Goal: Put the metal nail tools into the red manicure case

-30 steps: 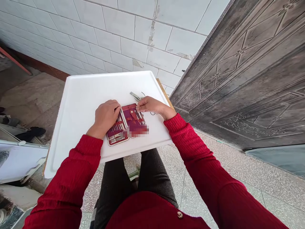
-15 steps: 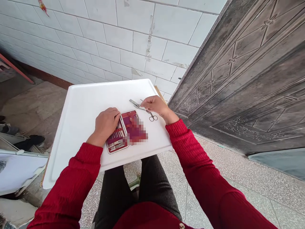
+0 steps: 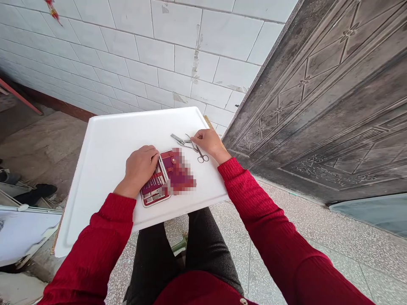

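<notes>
While the left hand [image 3: 141, 169] stays draped over the open case [image 3: 165, 159], the right hand [image 3: 206, 140] has left it, fingers bunched near the scissors [image 3: 199, 151]! Either gripping? Can't tell. Purple lining, red straps, silver tools [image 3: 149, 197]; case on white table [image 3: 121, 131].

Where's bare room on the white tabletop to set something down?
Most: white tabletop left of the left grip, out to the left edge. Also a strip along the far edge, beyond the metal tools, and a smaller patch between the open case, scissors, near edge and right sleeve. Crowded: the case, and around the right grip.
</notes>
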`<action>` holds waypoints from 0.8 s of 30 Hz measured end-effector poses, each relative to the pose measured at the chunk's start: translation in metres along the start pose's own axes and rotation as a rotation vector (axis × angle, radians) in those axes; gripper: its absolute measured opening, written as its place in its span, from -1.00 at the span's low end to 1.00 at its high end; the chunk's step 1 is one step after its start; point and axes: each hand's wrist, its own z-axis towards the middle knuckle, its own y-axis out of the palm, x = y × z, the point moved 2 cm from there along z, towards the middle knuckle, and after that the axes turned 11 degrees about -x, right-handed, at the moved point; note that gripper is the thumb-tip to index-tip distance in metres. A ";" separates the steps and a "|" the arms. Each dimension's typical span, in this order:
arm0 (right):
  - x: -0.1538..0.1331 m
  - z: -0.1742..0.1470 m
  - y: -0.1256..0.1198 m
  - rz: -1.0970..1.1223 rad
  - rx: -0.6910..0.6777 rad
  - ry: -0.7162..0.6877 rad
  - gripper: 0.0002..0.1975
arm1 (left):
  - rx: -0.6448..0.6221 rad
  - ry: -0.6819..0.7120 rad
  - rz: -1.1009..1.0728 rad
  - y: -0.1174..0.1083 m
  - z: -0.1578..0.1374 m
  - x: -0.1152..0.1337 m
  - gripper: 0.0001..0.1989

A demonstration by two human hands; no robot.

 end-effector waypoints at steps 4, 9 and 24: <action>-0.001 0.001 0.005 -0.069 -0.037 0.021 -0.81 | 0.001 0.012 -0.004 0.000 0.000 0.001 -0.66; 0.003 0.006 0.009 -0.138 -0.029 0.040 -0.89 | -0.014 0.006 0.001 -0.001 -0.001 0.002 -0.67; -0.016 0.004 0.007 -0.357 -0.087 0.126 -0.86 | -0.022 0.013 0.015 -0.001 -0.002 0.003 -0.66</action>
